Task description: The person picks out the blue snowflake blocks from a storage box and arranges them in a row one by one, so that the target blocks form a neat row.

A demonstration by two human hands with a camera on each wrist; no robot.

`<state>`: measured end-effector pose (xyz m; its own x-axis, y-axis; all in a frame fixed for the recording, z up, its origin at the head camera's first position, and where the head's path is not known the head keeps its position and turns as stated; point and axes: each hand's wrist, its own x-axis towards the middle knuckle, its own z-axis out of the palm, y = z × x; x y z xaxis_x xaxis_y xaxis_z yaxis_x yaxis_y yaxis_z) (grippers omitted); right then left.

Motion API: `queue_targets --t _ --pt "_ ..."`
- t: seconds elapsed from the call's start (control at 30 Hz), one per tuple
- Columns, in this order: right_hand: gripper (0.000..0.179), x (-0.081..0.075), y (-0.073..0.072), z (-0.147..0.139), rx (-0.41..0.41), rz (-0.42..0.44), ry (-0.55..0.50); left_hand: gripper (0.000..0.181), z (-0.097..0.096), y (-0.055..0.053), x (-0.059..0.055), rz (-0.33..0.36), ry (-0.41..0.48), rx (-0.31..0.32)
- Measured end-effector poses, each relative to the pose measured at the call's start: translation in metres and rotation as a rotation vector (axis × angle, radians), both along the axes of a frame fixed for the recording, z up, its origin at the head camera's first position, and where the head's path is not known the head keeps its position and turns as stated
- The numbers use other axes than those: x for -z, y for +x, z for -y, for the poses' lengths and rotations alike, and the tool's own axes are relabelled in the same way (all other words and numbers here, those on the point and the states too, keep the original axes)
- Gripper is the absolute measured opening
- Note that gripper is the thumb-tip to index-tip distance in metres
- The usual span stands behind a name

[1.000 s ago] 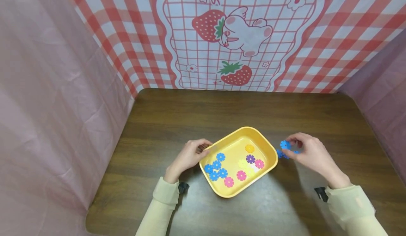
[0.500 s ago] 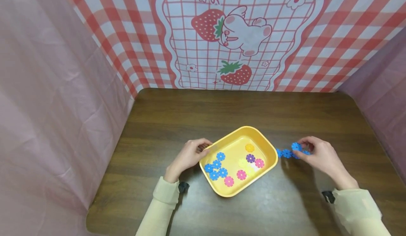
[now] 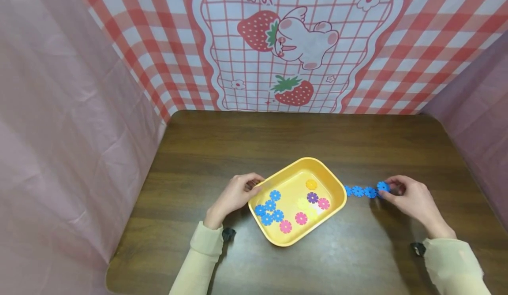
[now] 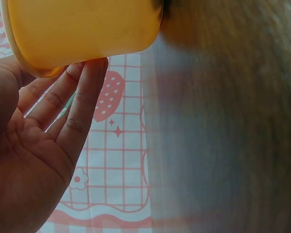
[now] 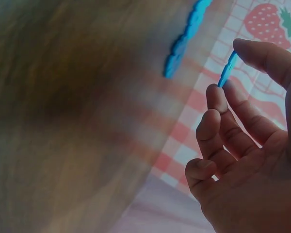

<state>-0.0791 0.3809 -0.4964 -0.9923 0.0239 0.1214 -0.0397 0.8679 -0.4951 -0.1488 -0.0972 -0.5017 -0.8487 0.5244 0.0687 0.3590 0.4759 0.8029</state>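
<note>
A yellow plastic tray (image 3: 291, 180) stands slanted on the table, with several snowflake-shaped building discs inside. My left hand (image 3: 235, 194) holds its left rim, the fingers against the outer wall (image 4: 87, 36) in the left wrist view. To the tray's right, several blue snowflake discs (image 3: 358, 191) lie in a row on the wood. My right hand (image 3: 412, 200) pinches one blue snowflake disc (image 5: 227, 69) between thumb and fingertips, at the right end of that row. Whether this disc touches the table or the row I cannot tell.
Inside the tray are blue discs (image 3: 270, 205) at the left, pink discs (image 3: 301, 218), a purple disc (image 3: 312, 197), an orange disc (image 3: 311, 184) and yellow ones. A checked strawberry cloth (image 3: 293, 92) hangs behind the brown table (image 3: 238, 140); pink curtains (image 3: 71, 110) flank it.
My right hand has moved rightward along the row with a blue snowflake disc in its fingers, uncovering more discs lying in line. The left hand and the tray have stayed put.
</note>
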Motion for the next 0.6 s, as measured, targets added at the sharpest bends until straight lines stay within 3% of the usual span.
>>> queue_targets --t 0.6 --pt "0.036 0.014 0.006 -0.024 0.032 0.045 0.008 0.022 -0.001 0.0 0.0 0.005 -0.003 -0.004"
